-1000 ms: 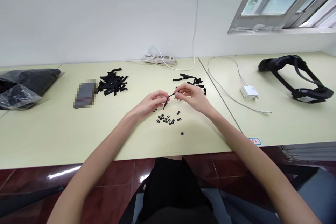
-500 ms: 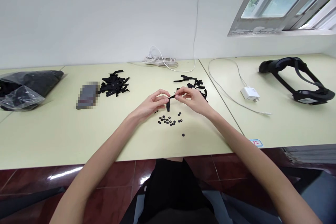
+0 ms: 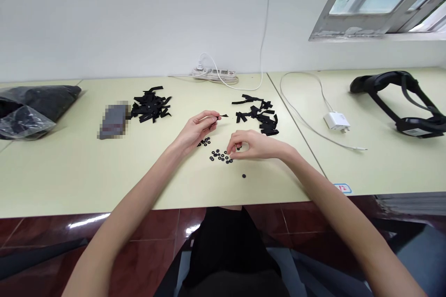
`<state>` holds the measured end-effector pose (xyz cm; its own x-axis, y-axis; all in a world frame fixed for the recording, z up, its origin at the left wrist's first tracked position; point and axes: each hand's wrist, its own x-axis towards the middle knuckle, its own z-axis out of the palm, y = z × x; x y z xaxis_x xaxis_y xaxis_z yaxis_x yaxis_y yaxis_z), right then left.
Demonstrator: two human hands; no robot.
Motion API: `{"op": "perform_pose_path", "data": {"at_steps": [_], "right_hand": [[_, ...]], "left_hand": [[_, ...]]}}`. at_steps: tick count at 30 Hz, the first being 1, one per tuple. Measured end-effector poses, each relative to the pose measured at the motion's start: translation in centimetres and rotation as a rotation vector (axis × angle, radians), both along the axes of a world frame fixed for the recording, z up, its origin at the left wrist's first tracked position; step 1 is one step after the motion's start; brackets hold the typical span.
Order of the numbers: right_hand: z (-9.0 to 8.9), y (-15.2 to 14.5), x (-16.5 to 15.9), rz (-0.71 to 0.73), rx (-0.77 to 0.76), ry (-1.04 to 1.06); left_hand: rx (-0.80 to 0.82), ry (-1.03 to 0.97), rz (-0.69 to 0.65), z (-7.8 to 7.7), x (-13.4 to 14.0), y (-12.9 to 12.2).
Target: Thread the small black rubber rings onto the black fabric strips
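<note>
The left hand [image 3: 197,132] is clamped on a black strip [image 3: 225,115] above the table [image 3: 87,171]; the strip's free end juts past the fingertips, thin and tapering to a dark wedge, the rest hidden by the fingers. The right hand [image 3: 253,144] is curled low at the small black discs [image 3: 220,155], and I cannot tell whether its fingertips meet or pinch one. The discs are round and flat, several with pale centres like rings, lying loosely scattered; one dark disc [image 3: 244,176] sits apart, nearer the table's front edge.
</note>
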<state>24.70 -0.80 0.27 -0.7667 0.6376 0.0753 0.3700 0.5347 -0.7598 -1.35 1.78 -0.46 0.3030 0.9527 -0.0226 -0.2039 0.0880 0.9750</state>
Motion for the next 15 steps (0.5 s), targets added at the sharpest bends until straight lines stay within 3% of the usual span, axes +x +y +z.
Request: {"op": "perform_pose_path", "data": {"at_steps": [5, 8, 11, 15], "right_hand": [[-0.5, 0.0, -0.3, 0.098, 0.003, -0.015], [-0.3, -0.1, -0.4, 0.081, -0.031, 0.0], [0.3, -0.3, -0.4, -0.011, -0.112, 0.077], [0.9, -0.4, -0.7, -0.242, -0.09, 0.279]], "left_hand": [[0.081, 0.119, 0.01, 0.0, 0.1, -0.3], [0.246, 0.25, 0.072, 0.2, 0.3, -0.8], [0.403, 0.339, 0.136, 0.4, 0.7, -1.4], [0.446, 0.359, 0.115, 0.6, 1.1, -2.0]]}}
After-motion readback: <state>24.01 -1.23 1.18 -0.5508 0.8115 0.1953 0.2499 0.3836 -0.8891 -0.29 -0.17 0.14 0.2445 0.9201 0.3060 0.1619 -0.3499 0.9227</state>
